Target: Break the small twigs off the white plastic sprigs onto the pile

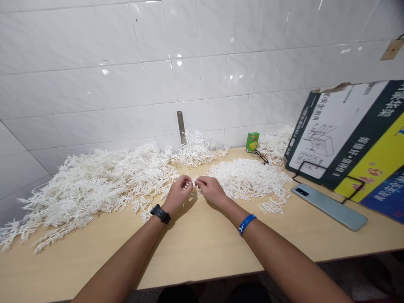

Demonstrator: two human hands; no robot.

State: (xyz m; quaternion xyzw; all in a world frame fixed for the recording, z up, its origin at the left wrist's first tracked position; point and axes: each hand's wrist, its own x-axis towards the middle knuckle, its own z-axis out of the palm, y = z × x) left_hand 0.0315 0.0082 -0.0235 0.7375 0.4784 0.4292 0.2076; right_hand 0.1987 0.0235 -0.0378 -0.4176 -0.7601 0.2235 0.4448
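White plastic-looking bits (194,181) are in the fingers, right in the middle over the table (202,248). The left hand (180,191) has its thumb and finger pinched close around some of them, with a little white poking out. The right hand (211,189) has its fingertips pinched too, nearly meeting the left ones, and seems to grip the other end. Just what shape the bits have is too small to tell.

It looks like the step now is pulling or snapping small bits apart. I think the next move calls for a firm pinch with the left and a small, gentle tug with the right, so that nothing flies off.

Next to the left hand is a big tangled heap (110,176) of long, twiggy white strands. Behind the hands is a smaller tangle (197,151), near a metal ruler (181,124) that leans on the wall. By the right hand lies a flat pile (246,179) of short white bits. Farther right are a green box (252,142) and a phone (330,207).
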